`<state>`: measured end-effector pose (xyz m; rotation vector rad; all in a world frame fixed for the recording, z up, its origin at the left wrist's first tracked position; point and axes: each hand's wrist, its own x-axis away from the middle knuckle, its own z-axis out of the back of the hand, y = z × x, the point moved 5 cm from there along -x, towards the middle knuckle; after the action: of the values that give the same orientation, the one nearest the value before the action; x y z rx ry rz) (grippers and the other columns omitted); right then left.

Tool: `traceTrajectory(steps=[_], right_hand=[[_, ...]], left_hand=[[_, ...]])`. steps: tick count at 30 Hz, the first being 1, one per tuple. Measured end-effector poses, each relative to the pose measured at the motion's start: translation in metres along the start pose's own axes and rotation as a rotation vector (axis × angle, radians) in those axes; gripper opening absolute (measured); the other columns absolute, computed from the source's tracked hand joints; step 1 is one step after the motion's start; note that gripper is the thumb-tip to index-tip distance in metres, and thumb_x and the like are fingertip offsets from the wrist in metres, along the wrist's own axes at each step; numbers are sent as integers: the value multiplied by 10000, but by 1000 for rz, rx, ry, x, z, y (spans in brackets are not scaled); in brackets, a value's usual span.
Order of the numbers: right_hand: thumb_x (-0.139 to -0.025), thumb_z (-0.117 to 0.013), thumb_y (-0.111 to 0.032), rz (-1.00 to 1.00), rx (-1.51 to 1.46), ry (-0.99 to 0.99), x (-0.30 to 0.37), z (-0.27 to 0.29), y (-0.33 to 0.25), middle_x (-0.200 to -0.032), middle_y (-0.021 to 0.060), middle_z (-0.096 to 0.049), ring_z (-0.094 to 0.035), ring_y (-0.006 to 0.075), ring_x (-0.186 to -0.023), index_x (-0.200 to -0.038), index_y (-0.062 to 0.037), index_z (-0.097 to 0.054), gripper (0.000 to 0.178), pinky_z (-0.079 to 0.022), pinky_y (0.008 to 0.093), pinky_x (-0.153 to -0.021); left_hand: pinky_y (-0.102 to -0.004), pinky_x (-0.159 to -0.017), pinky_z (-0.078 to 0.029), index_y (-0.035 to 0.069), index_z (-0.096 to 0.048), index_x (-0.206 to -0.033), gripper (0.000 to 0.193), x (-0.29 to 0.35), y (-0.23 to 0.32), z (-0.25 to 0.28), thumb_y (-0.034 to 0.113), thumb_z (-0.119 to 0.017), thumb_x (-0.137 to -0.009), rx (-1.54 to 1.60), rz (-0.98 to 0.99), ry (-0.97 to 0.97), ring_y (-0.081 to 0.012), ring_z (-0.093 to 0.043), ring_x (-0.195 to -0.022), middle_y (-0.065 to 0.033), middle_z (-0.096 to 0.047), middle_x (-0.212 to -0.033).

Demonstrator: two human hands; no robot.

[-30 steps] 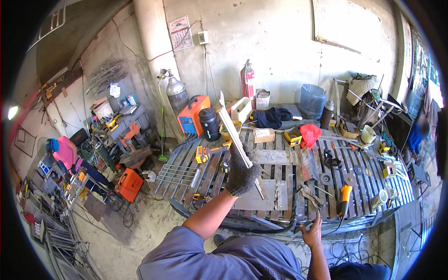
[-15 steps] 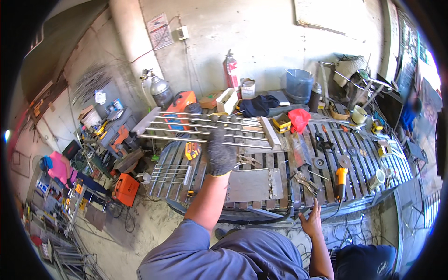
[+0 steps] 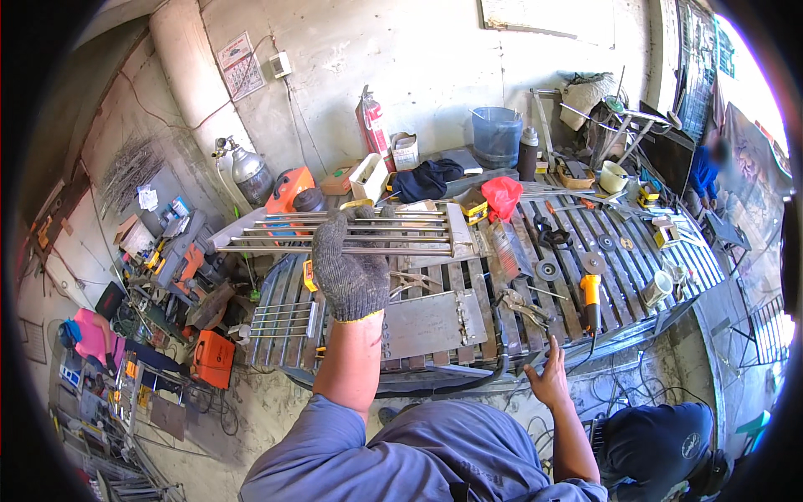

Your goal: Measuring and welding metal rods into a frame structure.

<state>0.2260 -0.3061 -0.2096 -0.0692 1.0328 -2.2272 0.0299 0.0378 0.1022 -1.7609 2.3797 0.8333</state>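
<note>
Here, a flat metal grille [image 3: 351, 230] of long parallel steel bars joined by cross pieces at each end is held level above the workbench [image 3: 468, 289], its bars running left to right. The left hand [image 3: 349, 272], in a grey knitted glove with a yellow cuff, is clamped on the bars near the middle of the grille, fingers curled over the top. The right hand [image 3: 549, 381] is bare, its fingers spread, resting against the near edge of the bench and holding nothing. The bench top is made of welded steel slats, dark and scuffed. On it, just below the gloved hand, lies a flat grey steel plate [image 3: 431, 325], and to its left a smaller grid of thin rods [image 3: 283, 320]. Farther right lie an angle grinder [image 3: 590, 297] with a yellow handle, loose round grinding discs [image 3: 548, 269] and a red cloth [image 3: 502, 197]. At the back stand a blue plastic bucket [image 3: 496, 135] and a red fire extinguisher [image 3: 372, 125] against the rough plastered wall.
</note>
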Motion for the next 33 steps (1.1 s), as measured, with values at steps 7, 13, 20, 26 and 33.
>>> traceTrajectory(steps=[7,13,20,26,33], right_hand=[[-849,-844,-162,7,-16,4,0,5,-2,-1308,243,-507,-600,364,-1067,-1649,-24,-179,1050,-549,432,-887],[-849,-844,-161,-17,-14,-14,4,13,-3,-1304,249,-507,-602,354,-1031,-1648,-20,-181,1048,-550,433,-875],[-867,-833,-233,21,-44,-67,-5,12,0,-1419,343,-451,-534,506,-1255,-1638,-23,-198,1020,-464,499,-1088],[-870,-824,-257,-25,91,-221,-24,14,0,-1365,287,-518,-530,482,-1283,-1516,-13,-439,790,-463,497,-1083],[-874,-808,-228,-142,122,-290,-41,-27,29,-1240,265,-611,-612,435,-1156,-1343,17,-613,564,-509,485,-1008]], left_hand=[[-537,-878,-627,24,-644,-1072,271,-1,-8,11,271,-671,-964,-39,24,83,-308,-711,-925,-155,-698,-958],[-516,-867,-637,36,-615,-1095,239,10,-8,-3,192,-705,-939,-18,35,168,-262,-692,-843,-85,-619,-909],[-342,-939,-550,-16,-429,-1409,791,-17,-17,80,181,-861,-776,-652,85,19,-225,-631,-1076,-113,-598,-1136],[-478,-1176,-371,-55,-380,-1494,1155,7,-22,97,246,-965,-544,-1544,-35,-523,-389,-485,-1368,-271,-515,-1418],[-539,-1098,-426,22,-421,-1496,1166,45,-85,243,476,-936,-554,-2166,127,-884,-461,-513,-1270,-287,-509,-1386]])
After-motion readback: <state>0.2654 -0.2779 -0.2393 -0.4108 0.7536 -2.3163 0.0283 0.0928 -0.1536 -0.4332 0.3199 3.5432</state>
